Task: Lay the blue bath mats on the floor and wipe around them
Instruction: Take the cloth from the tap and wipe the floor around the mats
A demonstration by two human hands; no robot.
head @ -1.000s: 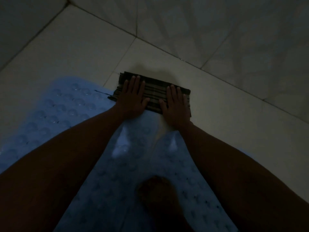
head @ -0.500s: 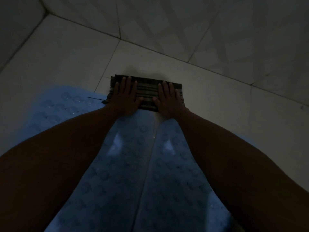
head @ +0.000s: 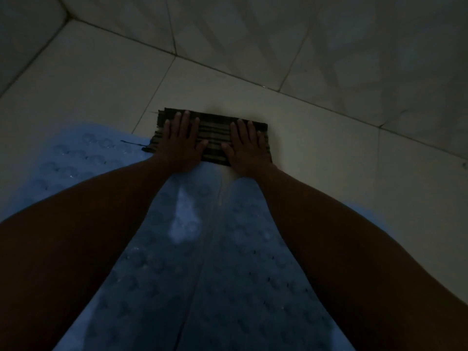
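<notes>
Head view, dim light: two blue bath mats lie flat on the tiled floor (head: 329, 153), side by side with a narrow seam between them, the left mat (head: 141, 274) and the right mat (head: 243, 274) running lengthwise away from the person toward the wall (head: 278, 41). Past their far ends lies a folded striped cloth (head: 215, 133), its long axis crosswise to the mats and roughly parallel to the wall joint. Its near edge touches or slightly overlaps the mats' far edge; which one, the dark does not let me tell.

Both hands press flat on the cloth. The left hand (head: 179, 143) covers its left half, the right hand (head: 247, 148) its right half, fingers (head: 186, 120) straight and slightly spread, thumbs pointing inward at each other. Neither hand curls around the fabric; they bear down on it. Both reach equally far.

By my judgement the mats are already laid and wiping is under way at their far end. The strip of bare floor between cloth and wall is narrow, so a forward push has little room; sideways travel along the mats' edge looks freer, to the right especially. A loose thread (head: 131, 143) trails from the cloth's left corner over the left mat.
</notes>
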